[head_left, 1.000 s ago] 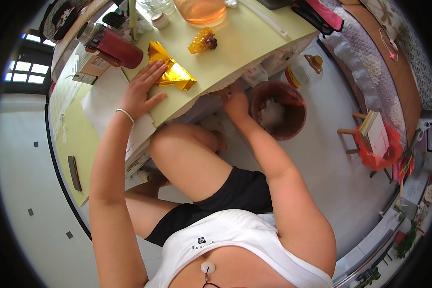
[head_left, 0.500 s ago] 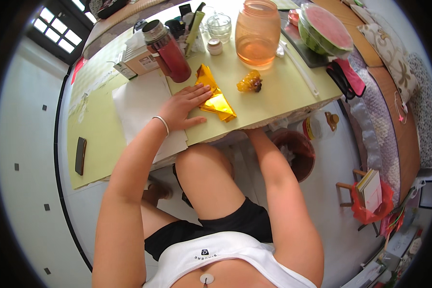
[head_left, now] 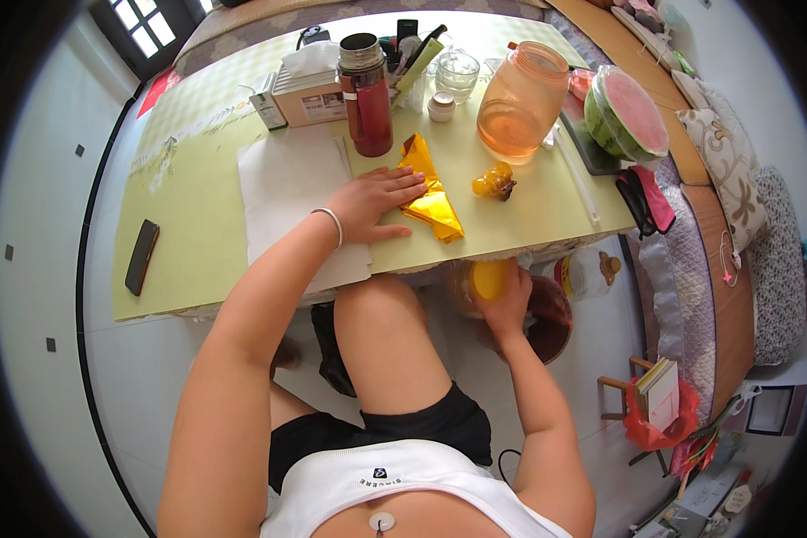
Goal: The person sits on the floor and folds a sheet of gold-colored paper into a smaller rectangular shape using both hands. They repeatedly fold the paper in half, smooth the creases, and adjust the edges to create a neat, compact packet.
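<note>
Right hand [head_left: 509, 300] now shows just off the front edge of the surface [head_left: 542, 211], holding a yellow-topped container [head_left: 488, 282]; half a second ago it is hidden below that edge. Its fingers curl round the container's right side; the body is partly hidden, so the exact kind cannot be told. The left hand [head_left: 377, 204] stays flat, palm down, fingers close together, their tips on the gold foil [head_left: 434, 208]. That foil lies to the right of the left hand, the nearer of the two, its long axis slanting from far left to near right, its near end close to the front edge. The container sits nearer than the foil and to its right, outside the surface. A strip of surface separates foil from amber lump [head_left: 493, 182], leaving room between them. The orange jar [head_left: 522, 103] stands beyond the lump, the red thermos [head_left: 366, 108] beside the foil's far end, white paper [head_left: 289, 202] under the left wrist, and a bin [head_left: 556, 327] under the right forearm.
</note>
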Motion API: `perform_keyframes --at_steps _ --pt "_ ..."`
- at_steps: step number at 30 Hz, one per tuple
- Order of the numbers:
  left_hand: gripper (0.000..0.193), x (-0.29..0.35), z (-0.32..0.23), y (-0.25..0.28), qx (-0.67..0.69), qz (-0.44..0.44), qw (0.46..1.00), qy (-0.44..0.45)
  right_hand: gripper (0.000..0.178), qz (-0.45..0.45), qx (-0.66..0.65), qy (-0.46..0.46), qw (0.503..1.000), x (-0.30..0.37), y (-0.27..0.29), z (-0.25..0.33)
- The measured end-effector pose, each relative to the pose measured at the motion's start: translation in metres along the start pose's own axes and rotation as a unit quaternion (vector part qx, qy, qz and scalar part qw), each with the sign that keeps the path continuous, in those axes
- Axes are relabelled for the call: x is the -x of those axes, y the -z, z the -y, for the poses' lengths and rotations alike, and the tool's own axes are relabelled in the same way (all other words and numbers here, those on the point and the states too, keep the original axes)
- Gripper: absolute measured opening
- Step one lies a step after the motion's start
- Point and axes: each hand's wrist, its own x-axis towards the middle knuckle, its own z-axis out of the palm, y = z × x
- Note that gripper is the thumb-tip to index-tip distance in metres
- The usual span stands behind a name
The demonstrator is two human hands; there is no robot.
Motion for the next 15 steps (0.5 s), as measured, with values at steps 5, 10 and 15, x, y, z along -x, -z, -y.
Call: perform_keyframes --at_steps 5,10,15 --pt "0.076 -0.001 -0.002 -0.002 0.017 -0.016 1.0 0.008 0.107 0.042 -0.007 0.051 0.998 0.03 0.071 0.019" --pt "0.073 0.001 -0.003 0.0 0.003 0.01 1.0 0.024 0.113 0.081 -0.037 0.079 0.993 0.025 0.145 0.067" --pt "0.072 0.0 -0.003 -0.002 0.005 0.009 1.0 0.023 0.111 0.043 -0.052 0.145 0.987 0.003 0.199 0.118"
